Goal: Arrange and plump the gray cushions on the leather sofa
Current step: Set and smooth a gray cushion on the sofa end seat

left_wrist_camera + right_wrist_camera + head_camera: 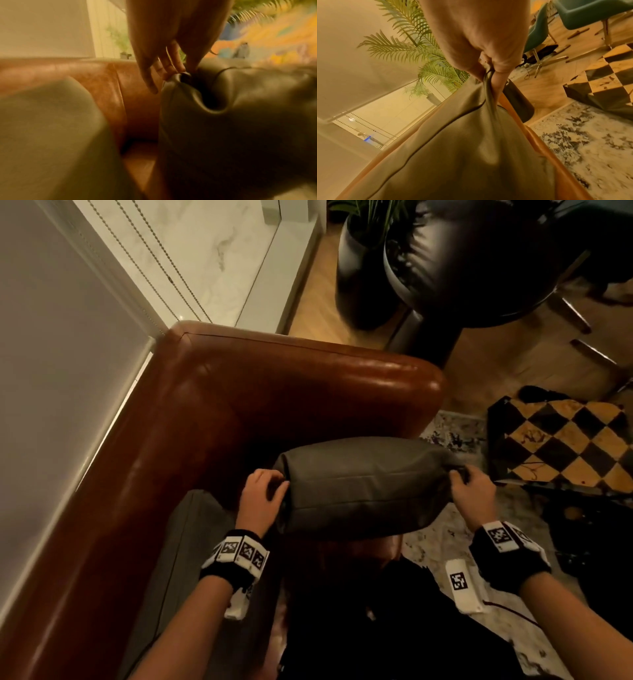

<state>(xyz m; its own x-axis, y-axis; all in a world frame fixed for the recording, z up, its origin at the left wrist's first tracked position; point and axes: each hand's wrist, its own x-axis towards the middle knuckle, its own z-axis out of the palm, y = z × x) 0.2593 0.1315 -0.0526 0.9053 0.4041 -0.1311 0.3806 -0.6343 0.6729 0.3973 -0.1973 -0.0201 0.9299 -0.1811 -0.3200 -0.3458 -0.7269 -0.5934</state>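
Warm, dim light fills a living room with a wooden floor (329,285) and one pale patterned rug (442,539). At the far left hangs one white blind (51,371) with bead chains beside it. Next comes one brown leather sofa (212,412), its back running along the window and its arm turning at about 12 o'clock from the person.

On the seat I count two gray cushions. One gray cushion on the seat (191,535) lies flat at about 9 o'clock from the hands, against the backrest. The second, the held gray cushion (363,484), stands on its edge over the front of the seat, between both hands.

The left hand (262,494) grasps the left corner of the held cushion; in the left wrist view the fingers (171,63) pinch the folded corner, though that picture is blurred. The right hand (474,491) grips the right corner, and in the right wrist view its fingers (501,65) are curled tightly round the gathered fabric.

Each wrist wears one black band with white coded markers.

Further right, at about 1 o'clock, stand two dark round planters (363,278) with green palm leaves. At about 3 o'clock sits one black and yellow checkered block (561,446) on the floor. In the right wrist view, two teal chairs (583,14) stand on the wood beyond it.
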